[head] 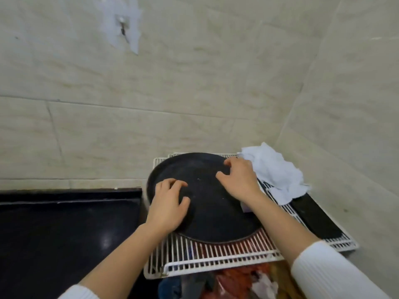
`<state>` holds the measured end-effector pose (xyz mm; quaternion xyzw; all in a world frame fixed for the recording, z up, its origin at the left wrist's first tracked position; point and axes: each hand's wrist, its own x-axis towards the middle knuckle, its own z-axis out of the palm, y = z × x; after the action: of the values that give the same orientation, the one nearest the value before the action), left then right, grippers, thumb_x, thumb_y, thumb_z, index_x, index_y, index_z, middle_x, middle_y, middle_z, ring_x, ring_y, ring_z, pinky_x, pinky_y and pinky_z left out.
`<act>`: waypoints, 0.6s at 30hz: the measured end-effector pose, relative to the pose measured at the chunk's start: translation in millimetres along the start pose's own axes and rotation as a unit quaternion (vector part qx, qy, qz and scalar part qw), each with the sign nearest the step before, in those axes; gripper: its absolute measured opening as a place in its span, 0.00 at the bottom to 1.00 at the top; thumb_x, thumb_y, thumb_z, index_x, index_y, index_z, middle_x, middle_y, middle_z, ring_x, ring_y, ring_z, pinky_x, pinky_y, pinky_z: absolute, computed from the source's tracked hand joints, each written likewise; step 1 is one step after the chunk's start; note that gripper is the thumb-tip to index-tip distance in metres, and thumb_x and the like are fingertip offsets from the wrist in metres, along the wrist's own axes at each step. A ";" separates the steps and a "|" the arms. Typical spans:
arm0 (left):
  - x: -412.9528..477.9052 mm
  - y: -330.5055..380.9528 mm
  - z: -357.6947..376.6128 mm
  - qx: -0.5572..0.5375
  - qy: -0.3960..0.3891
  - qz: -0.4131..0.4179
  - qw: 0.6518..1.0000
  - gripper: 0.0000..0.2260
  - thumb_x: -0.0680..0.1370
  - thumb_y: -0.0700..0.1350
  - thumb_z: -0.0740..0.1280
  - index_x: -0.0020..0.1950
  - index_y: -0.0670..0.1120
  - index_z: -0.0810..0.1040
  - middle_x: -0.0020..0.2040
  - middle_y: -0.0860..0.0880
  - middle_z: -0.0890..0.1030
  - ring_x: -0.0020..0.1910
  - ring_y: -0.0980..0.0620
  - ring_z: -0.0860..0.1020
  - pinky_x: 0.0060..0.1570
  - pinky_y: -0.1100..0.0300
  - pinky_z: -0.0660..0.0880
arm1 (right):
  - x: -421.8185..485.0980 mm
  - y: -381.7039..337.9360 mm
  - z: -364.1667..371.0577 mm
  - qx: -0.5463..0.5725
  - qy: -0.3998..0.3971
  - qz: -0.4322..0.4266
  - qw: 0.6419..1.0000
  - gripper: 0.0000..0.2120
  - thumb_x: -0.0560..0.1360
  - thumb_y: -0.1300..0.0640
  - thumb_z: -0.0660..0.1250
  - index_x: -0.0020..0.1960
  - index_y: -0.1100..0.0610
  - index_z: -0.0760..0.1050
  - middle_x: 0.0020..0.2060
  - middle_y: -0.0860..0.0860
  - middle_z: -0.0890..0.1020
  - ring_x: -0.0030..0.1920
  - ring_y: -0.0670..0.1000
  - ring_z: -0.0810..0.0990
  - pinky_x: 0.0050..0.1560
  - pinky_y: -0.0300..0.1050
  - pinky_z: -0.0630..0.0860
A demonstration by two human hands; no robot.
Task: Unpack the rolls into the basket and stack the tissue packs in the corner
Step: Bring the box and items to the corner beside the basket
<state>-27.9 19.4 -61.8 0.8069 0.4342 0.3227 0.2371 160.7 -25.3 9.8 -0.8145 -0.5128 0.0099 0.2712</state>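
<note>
A round black tray lies on a white wire rack in the corner where two tiled walls meet. My left hand rests on the tray's left side, fingers spread and bent. My right hand is on the tray's far right part, fingers curled over the surface. Neither hand holds anything that I can see. No rolls, basket or tissue packs are in view.
A crumpled white cloth lies on the rack at the far right, against the wall. A black countertop runs to the left. Mixed coloured items show under the rack's front edge. A hook is on the wall.
</note>
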 end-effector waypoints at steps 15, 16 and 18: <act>15.1 5.1 32.5 0.210 -0.092 -0.066 0.971 0.23 0.79 0.57 0.56 0.73 0.53 0.64 0.74 0.44 0.64 0.73 0.43 0.60 0.72 0.48 0.60 | 26.9 45.7 4.6 -0.019 -0.080 0.037 0.996 0.35 0.71 0.47 0.68 0.72 0.56 0.61 0.66 0.59 0.72 0.62 0.61 0.75 0.53 0.50 0.74; 16.0 5.6 30.8 0.214 -0.107 -0.064 0.969 0.24 0.79 0.57 0.56 0.74 0.53 0.63 0.75 0.44 0.63 0.74 0.43 0.58 0.72 0.48 0.59 | 27.6 37.4 6.5 -0.003 -0.082 0.025 0.996 0.34 0.71 0.46 0.68 0.73 0.56 0.61 0.66 0.58 0.72 0.61 0.60 0.75 0.53 0.50 0.75; 16.7 6.9 23.0 0.207 -0.125 -0.066 0.968 0.24 0.79 0.57 0.57 0.74 0.52 0.62 0.76 0.44 0.62 0.75 0.43 0.56 0.73 0.48 0.58 | 27.7 17.2 10.9 0.021 -0.088 0.001 0.996 0.34 0.72 0.45 0.68 0.73 0.55 0.61 0.66 0.57 0.73 0.61 0.60 0.76 0.48 0.48 0.73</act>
<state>-0.4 27.7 -67.5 0.8418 0.5109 0.1063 0.1379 184.8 -2.9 0.0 -0.8052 -0.5335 0.0926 0.2416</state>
